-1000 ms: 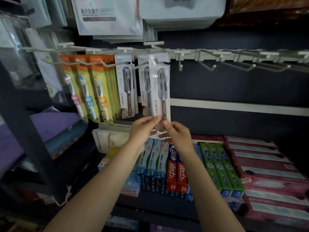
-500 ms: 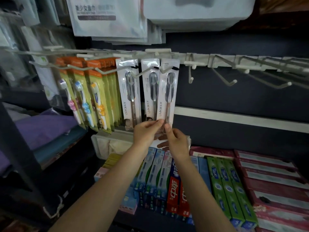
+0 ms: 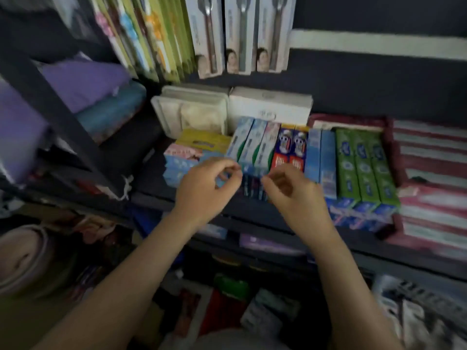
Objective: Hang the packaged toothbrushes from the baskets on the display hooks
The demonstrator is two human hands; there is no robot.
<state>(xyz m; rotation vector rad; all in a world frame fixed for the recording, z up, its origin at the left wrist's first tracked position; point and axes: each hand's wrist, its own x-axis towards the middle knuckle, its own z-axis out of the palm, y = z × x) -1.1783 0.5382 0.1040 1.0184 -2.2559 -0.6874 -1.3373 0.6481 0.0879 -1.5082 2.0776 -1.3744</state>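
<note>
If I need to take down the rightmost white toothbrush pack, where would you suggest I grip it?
Pinch the bottom edge of the rightmost white toothbrush pack from below and the front. It hangs flat and upright, its lower end free above the white box; its neighbour crowds the left side.

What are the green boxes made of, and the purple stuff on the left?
The green boxes look like thin glossy printed cardboard: sharp straight edges, flat printed faces with a slight sheen. The purple stuff seems to be soft folded cloth, matte, with rounded folds; the blur leaves the fabric type open.
</note>
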